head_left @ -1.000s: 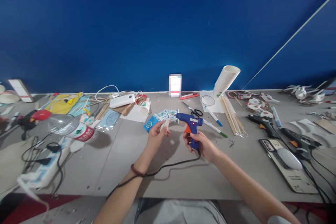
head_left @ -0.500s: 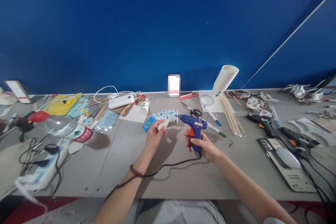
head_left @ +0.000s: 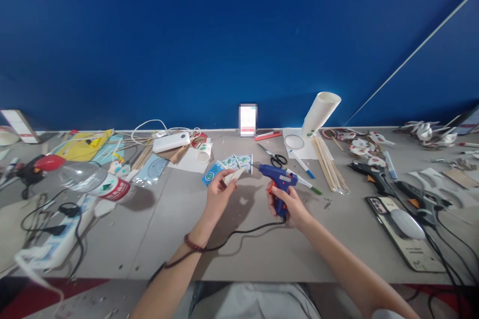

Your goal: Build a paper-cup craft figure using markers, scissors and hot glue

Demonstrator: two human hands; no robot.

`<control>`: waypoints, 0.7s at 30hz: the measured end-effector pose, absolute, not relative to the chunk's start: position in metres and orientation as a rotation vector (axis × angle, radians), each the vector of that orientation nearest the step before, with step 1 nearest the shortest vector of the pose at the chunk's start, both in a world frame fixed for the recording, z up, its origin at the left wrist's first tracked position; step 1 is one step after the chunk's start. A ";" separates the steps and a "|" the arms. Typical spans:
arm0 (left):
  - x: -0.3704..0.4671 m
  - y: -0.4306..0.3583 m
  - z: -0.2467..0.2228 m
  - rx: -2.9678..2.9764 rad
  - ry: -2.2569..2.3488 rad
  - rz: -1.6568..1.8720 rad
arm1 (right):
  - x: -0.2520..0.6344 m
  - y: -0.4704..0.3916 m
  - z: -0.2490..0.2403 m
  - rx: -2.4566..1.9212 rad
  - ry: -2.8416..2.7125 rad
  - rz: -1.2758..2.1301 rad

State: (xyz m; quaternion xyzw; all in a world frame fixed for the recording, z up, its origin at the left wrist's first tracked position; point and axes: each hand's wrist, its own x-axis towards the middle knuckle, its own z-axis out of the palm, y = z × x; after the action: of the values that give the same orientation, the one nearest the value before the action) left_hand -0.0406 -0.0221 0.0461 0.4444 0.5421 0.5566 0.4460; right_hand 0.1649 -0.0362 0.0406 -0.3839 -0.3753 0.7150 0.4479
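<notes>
In my right hand [head_left: 287, 202] is a blue hot glue gun [head_left: 280, 177] with an orange trigger, its nozzle pointing left. My fingers wrap round its handle, and its black cord [head_left: 239, 232] runs left across my left wrist. My left hand [head_left: 220, 190] pinches a small white pointed piece of paper or card [head_left: 234, 177], just left of the nozzle and apart from it. Behind that piece lies a blue-and-white patterned paper cup [head_left: 245, 161] on its side, beside a blue packet [head_left: 211, 175].
Scissors [head_left: 277, 157], markers [head_left: 305, 167] and wooden sticks [head_left: 331, 167] lie behind my right hand. A tall stack of white cups [head_left: 320, 114] leans near the wall. Left stand a lying bottle [head_left: 108, 184] and a power strip [head_left: 71, 234]; right, a phone [head_left: 404, 239] and more glue guns [head_left: 374, 174].
My right index finger and thumb have shifted on the glue gun, now over the trigger. The gun has moved slightly right and down; the white piece stays nearly in place.
</notes>
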 end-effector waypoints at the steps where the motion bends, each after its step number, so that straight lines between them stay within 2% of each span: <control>1: -0.040 -0.023 0.046 1.123 1.345 1.376 | 0.165 -0.037 0.040 -0.969 -0.946 1.760; 11: -0.037 -0.026 0.046 1.169 1.341 1.398 | 0.158 -0.042 0.038 -1.144 -1.078 1.637; 21: -0.037 -0.027 0.046 1.181 1.311 1.374 | 0.158 -0.042 0.037 -1.142 -1.064 1.623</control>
State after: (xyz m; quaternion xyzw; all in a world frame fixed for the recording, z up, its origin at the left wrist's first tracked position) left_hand -0.0366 -0.0270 0.0461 0.4748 0.5271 0.5526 0.4375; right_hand 0.1579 -0.0424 0.0366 -0.4577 -0.4265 0.6508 0.4303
